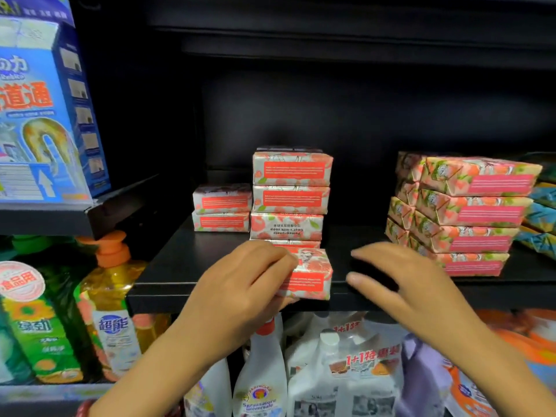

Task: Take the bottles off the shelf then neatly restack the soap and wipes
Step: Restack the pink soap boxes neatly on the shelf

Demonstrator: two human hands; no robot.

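My left hand (240, 284) grips a pink-and-white wrapped soap bar (311, 275) at the front edge of the black shelf (186, 266). Just behind it rises a centre stack of soap bars (290, 195), with a lower stack of two bars (222, 207) to its left. A larger stack of soap bars with pink labels (469, 215) stands on the right of the shelf. My right hand (400, 281) hovers open to the right of the held bar, fingers spread and pointing left, touching nothing.
A blue drain-cleaner box (45, 109) sits on the upper left shelf. Below it stand a yellow pump bottle (111, 299) and green bottles (36, 320). White detergent bottles (340, 365) and a spray bottle (260, 380) fill the lower shelf. Blue-wrapped packs (544, 206) lie far right.
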